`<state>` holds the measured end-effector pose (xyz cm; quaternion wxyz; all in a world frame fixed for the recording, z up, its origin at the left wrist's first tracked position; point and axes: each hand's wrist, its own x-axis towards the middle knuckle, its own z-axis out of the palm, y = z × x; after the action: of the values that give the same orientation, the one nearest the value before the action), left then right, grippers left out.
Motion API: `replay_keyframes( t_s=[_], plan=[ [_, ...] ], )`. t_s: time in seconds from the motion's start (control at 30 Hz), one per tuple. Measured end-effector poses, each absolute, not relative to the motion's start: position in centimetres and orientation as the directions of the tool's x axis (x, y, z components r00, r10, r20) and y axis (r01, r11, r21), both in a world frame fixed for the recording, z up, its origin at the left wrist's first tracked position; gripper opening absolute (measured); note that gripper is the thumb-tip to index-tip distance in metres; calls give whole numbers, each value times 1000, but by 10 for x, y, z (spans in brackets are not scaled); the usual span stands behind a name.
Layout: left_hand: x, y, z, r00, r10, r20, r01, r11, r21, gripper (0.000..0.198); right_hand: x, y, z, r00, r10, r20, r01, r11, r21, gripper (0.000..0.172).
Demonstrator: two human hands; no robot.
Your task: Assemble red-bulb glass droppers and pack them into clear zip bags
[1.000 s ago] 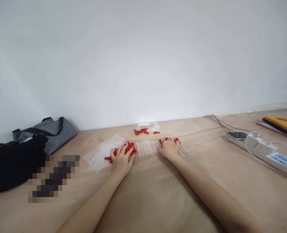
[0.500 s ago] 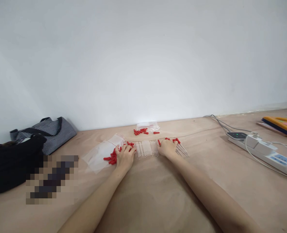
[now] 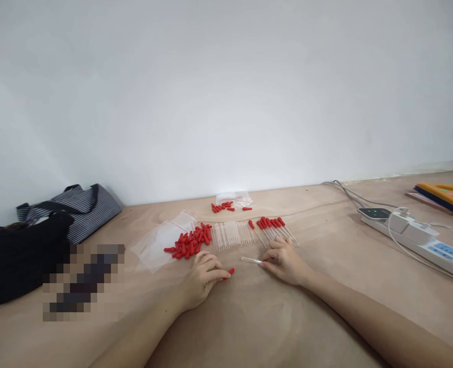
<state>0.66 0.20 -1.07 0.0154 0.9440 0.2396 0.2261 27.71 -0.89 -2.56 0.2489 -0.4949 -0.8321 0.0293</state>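
Note:
My left hand [image 3: 205, 278] is closed on a red rubber dropper bulb [image 3: 229, 273], which sticks out past the fingertips toward the right. Between the fingers of my right hand [image 3: 285, 260] is a clear glass dropper tube [image 3: 251, 260], its bare end facing left toward the bulb; the two are apart. Behind the hands lies a row of bare glass tubes [image 3: 232, 235]. To its right are several droppers [image 3: 274, 225] with red bulbs fitted. A heap of loose red bulbs [image 3: 190, 243] sits beyond my left hand, partly on clear zip bags [image 3: 149, 250].
By the wall are more red bulbs [image 3: 220, 207] and a clear bag [image 3: 234, 198]. A striped bag [image 3: 92, 209] and black cloth [image 3: 19, 260] lie at left, near a blurred-out patch. At right are a white power strip [image 3: 429, 245] with cables and a yellow-blue board [image 3: 440, 197].
Both hands have come back toward me from the bulb heap and the tube row. My left hand now has a red bulb, my right hand a glass tube.

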Motion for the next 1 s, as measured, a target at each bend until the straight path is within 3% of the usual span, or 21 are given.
replay_keyframes(
  t_s=[0.13,0.33,0.5,0.63,1.0],
  plan=[
    [3,-2,-2,733,573,367,536,-818,207,22,276,-9,-23,-372,862,344,802,485,-349,16],
    [18,-9,-14,502,726,470,740,-642,202,25,263,-6,-27,-333,883,331,819,445,-363,22],
    [29,-5,-25,455,723,520,771,-612,176,13,251,-6,-36,-281,877,389,813,433,-390,11],
    [32,-3,-23,454,692,561,754,-634,172,16,246,-9,-39,-278,838,469,826,458,-330,9],
    [42,-1,-27,468,578,668,728,-681,80,19,231,-17,-36,-265,752,604,789,529,-312,14]
  ],
)
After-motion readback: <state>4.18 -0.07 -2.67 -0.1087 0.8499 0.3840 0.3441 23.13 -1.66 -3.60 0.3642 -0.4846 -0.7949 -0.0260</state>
